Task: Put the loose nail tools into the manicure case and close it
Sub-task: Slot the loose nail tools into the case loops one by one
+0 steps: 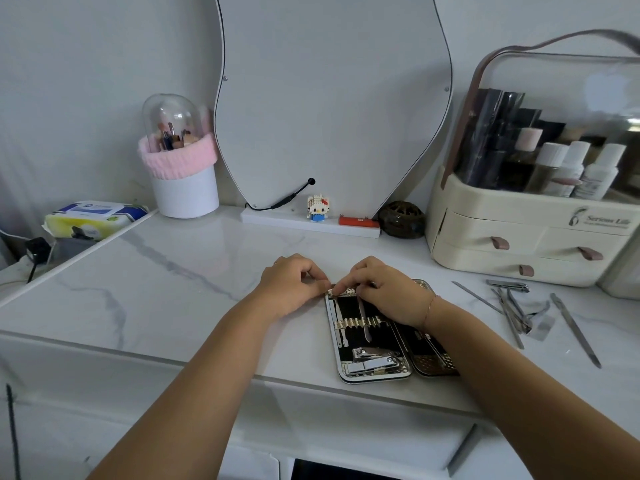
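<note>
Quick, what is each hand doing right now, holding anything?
Left hand: fingers curled, pinching the top edge of the case.
Right hand: fingers curled, pinching the top of a thin tool.

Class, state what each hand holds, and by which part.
Right hand pinches the slim tool by its top end; left hand pinches the case's top strap.

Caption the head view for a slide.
Left hand and right hand pinch at the top strap of the open manicure case; loose nail tools lie nearby.
</note>
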Demonstrator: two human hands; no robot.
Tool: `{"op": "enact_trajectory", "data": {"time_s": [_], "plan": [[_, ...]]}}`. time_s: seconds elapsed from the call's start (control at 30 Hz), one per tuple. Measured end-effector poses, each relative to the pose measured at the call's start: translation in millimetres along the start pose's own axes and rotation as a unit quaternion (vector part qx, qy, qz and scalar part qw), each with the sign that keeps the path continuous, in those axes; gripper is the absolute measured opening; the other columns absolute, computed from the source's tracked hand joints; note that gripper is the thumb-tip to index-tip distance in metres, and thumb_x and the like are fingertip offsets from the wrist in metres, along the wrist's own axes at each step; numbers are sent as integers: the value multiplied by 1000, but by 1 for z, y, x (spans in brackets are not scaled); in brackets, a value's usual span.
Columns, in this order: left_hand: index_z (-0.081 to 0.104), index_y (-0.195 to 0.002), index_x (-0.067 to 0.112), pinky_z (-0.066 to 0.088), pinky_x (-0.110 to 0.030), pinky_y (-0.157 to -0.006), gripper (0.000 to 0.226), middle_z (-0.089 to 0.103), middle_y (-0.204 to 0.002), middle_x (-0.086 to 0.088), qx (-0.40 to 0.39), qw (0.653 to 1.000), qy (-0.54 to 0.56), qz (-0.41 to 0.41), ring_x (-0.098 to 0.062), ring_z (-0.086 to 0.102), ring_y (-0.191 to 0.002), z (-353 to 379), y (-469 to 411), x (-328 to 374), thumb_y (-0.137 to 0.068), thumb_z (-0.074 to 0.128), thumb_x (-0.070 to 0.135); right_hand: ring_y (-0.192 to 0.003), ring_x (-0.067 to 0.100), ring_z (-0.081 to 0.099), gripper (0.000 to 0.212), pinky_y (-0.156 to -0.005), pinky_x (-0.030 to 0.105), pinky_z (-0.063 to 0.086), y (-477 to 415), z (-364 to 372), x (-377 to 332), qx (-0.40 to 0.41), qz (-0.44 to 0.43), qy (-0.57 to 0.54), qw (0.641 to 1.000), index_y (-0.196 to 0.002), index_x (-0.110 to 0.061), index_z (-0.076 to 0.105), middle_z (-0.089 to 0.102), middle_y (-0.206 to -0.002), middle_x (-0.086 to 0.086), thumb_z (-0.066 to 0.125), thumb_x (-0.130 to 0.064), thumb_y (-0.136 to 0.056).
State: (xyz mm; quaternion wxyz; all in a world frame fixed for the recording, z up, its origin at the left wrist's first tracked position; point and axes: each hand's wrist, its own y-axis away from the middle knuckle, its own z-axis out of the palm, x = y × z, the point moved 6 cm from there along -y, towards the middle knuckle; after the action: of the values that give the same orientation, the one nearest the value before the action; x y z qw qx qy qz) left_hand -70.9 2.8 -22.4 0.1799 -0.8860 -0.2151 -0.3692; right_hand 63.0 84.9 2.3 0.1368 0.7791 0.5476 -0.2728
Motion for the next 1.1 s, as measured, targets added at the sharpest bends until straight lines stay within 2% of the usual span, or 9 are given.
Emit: {"op": "enact_trajectory", "data": {"time_s": [0.1, 0.2, 0.3, 0.37, 0.43, 0.57, 0.73, 0.9, 1.1], "plan": [[64, -68, 40, 45, -44, -96, 12, 60, -95, 10, -1, 1000, -2, 7, -16, 59, -100, 0, 0, 1, -77, 72, 37, -93, 10, 53, 34, -84, 15, 39, 5, -7, -2, 18, -7, -9, 1000, -102, -28, 71, 53, -105, -1, 49, -5, -89], [67, -67, 44, 45, -44, -97, 12, 59, -95, 13, -10, 1000, 5, 17, -16, 59, -99, 0, -1, 2, -76, 73, 40, -87, 8, 60, 20, -78, 11, 45, 20, -40, 9, 88, 21, -41, 995, -100, -18, 72, 65, -96, -2, 61, -11, -86], [67, -64, 51, 45, -44, -97, 16, 61, -95, 13, -12, 999, 14, 30, -14, 59, -98, 1, -1, 1, -74, 75, 41, -75, 3, 60, 5, -79, 18, 49, 43, -88, 53, 172, 111, 52, 977, -83, -16, 72, 69, -85, -1, 69, -15, -79], [67, -65, 53, 45, -43, -98, 17, 61, -95, 13, -12, 999, 13, 35, -13, 59, -98, 1, -1, 1, -73, 75, 40, -86, 14, 62, 7, -85, 27, 46, 61, -111, 85, 188, 201, 129, 953, -68, -21, 70, 70, -95, 7, 73, -18, -74], [68, -66, 52, 45, -44, -98, 16, 61, -95, 12, -13, 999, 12, 35, -13, 60, -98, 1, -2, 2, -73, 76, 39, -91, 20, 63, 7, -80, 27, 45, 74, -120, 107, 172, 270, 150, 935, -68, -16, 72, 72, -93, 9, 74, -19, -74], [67, -66, 54, 45, -44, -97, 20, 62, -94, 13, -13, 999, 12, 34, -13, 60, -97, 0, -1, 3, -74, 76, 38, -69, 17, 57, 13, -67, 25, 43, 77, -113, 120, 126, 306, 134, 934, -66, -12, 72, 63, -62, -1, 74, -21, -74], [67, -66, 54, 45, -44, -98, 21, 62, -95, 11, -11, 999, 14, 33, -14, 60, -97, 1, 0, 4, -75, 75, 37, -68, 20, 53, 17, -80, 30, 45, 71, -111, 121, 100, 307, 171, 931, -65, -9, 71, 57, -59, 2, 70, -23, -75], [68, -66, 54, 44, -44, -98, 20, 62, -95, 11, -13, 999, 17, 29, -14, 60, -98, 0, 0, 3, -75, 75, 38, -65, 22, 42, 36, -75, 30, 34, 65, -108, 122, 49, 317, 226, 920, -50, -15, 42, 38, -54, 0, 61, -24, -79], [67, -64, 54, 45, -42, -98, 22, 61, -94, 13, -10, 999, 25, 27, -12, 59, -97, 0, 2, 4, -75, 75, 37, -65, 18, 40, 19, -68, 31, 30, 60, -106, 125, 23, 283, 243, 928, -62, -19, 49, 42, -63, 0, 54, -21, -81]]}}
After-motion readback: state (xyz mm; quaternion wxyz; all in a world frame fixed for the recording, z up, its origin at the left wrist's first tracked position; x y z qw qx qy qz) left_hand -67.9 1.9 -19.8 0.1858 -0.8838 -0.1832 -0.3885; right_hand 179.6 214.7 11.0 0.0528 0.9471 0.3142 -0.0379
